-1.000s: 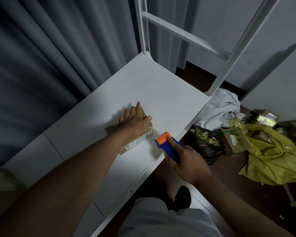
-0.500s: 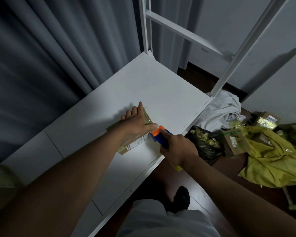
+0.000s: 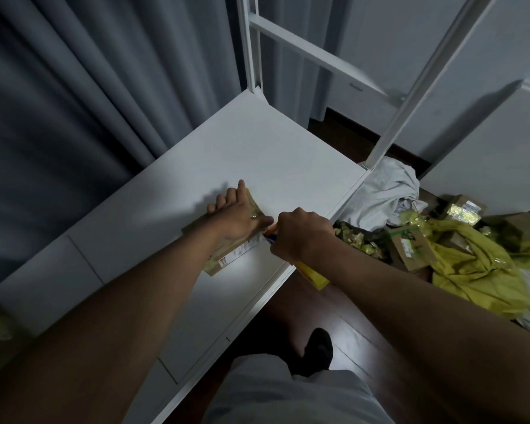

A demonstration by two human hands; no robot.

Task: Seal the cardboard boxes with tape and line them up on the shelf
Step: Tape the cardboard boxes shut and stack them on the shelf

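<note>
A small flat cardboard box with a white label lies on the white shelf, near its front edge. My left hand lies palm down on top of the box, pressing it against the shelf. My right hand grips an orange and blue tape dispenser, whose head touches the box's right end. Most of the dispenser is hidden under my fingers; a yellow strip hangs below my wrist.
The shelf's white uprights rise at the back right. On the dark floor to the right lie a white cloth, a black bag, more cardboard boxes and a yellow bag. Grey curtains hang on the left.
My right hand has brought the tape dispenser from the shelf's front edge up against the box's right end. My left hand has stayed on top of the box.
</note>
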